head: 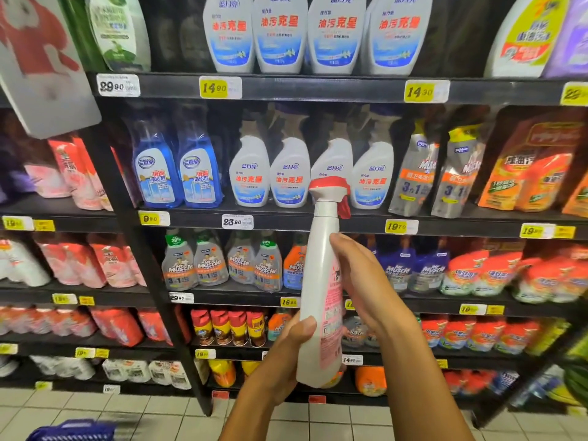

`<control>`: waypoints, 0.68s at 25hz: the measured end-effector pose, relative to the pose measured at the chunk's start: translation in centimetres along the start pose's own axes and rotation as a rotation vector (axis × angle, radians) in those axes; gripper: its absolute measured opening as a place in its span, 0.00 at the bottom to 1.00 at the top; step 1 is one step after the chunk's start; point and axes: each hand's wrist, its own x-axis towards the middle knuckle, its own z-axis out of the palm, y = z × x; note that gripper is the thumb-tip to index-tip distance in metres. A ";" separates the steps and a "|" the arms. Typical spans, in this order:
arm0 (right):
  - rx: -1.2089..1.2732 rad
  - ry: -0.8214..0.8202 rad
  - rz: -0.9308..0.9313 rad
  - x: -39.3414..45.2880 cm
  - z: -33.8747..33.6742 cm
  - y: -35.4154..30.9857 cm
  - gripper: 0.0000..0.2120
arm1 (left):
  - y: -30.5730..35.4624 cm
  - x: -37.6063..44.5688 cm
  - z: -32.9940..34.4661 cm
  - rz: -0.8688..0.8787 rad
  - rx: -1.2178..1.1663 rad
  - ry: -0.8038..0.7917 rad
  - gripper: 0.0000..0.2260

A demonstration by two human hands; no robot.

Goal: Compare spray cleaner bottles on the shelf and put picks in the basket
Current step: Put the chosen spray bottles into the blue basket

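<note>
You hold the spray bottle (319, 291) upright before the shelf (318, 222).
Left hand (291, 351) grips its base; right hand (366, 281) lies flat against its side; basket (73, 431) rim sits low left.

The top shelf carries 4 white bottles with red lettering (308, 33), and the shelf below holds 4 white trigger sprays (289, 173), 2 blue glass-cleaner bottles (176, 170) to their left and 2 grey refill pouches (436, 173) to their right. Lower still stand 4 grey Mr Muscle bottles (222, 262) and 4 red-capped cans (229, 326). 1 white spray bottle with a red nozzle (318, 297) is held by 2 hands, and 1 blue basket (73, 431) sits near left.
</note>
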 end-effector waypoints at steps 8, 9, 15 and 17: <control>0.034 0.168 -0.130 -0.2 -0.4 -0.5 0.12 | 1.1 0.2 0.3 0.036 -0.153 -0.007 0.35; 0.022 0.196 -0.142 -0.1 -0.5 -0.7 0.13 | 1.2 0.5 0.3 0.064 -0.115 0.022 0.33; 0.053 0.121 -0.150 0.2 -1.6 -2.5 0.23 | 0.9 1.0 -0.1 0.123 -0.123 0.018 0.26; 0.112 0.139 -0.151 0.6 -1.7 -3.0 0.23 | 0.6 1.1 -0.2 0.113 -0.141 -0.001 0.27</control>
